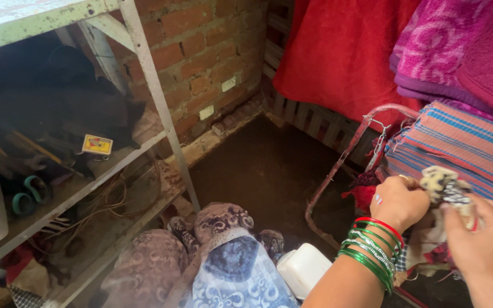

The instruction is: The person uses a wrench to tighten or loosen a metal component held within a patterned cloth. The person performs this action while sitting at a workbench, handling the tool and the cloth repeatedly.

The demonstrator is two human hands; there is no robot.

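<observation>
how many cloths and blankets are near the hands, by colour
red blanket: 1
magenta blanket: 1
striped cloth: 1
small black and cream patterned cloth, held by left hand and right hand: 1
total: 4

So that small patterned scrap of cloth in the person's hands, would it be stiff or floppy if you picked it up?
Probably floppy: the patterned cloth scrap bunches and folds between the left hand and the right hand. It also looks light, since fingertips alone seem to hold it up. It is unlikely to roll or slip, as the fabric looks soft and rough.
</observation>
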